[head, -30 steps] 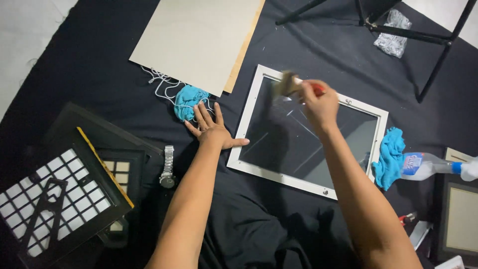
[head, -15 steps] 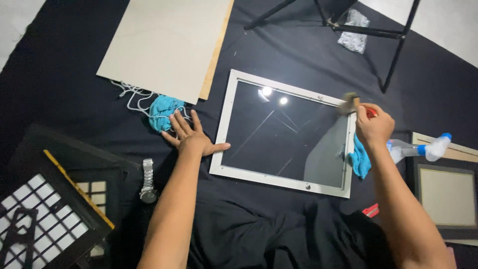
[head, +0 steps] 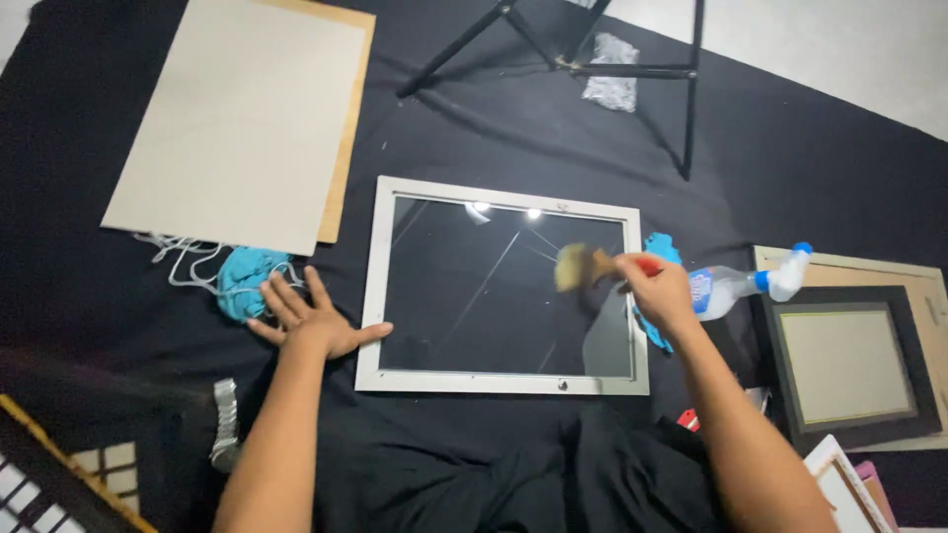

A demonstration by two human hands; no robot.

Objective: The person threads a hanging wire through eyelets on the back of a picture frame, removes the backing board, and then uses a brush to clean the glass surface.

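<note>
A white picture frame (head: 379, 286) with reflective glass lies flat on a black cloth. My right hand (head: 660, 292) grips a paintbrush (head: 583, 266) with a red handle, its bristles blurred over the right part of the glass. My left hand (head: 310, 322) rests flat with fingers spread on the cloth, thumb touching the frame's left edge, just beside a blue rag (head: 247, 280) with white string.
A large beige board (head: 237, 123) lies at the upper left. Black stand legs (head: 592, 69) cross the top. A blue cloth (head: 660, 249) and a plastic bottle (head: 746, 284) lie right of the frame, a dark frame (head: 849, 367) further right. A wristwatch (head: 225, 426) lies at the lower left.
My right hand has swept the brush from the frame's upper right corner leftward and down onto the glass. My left hand stays planted; the camera view has shifted.
</note>
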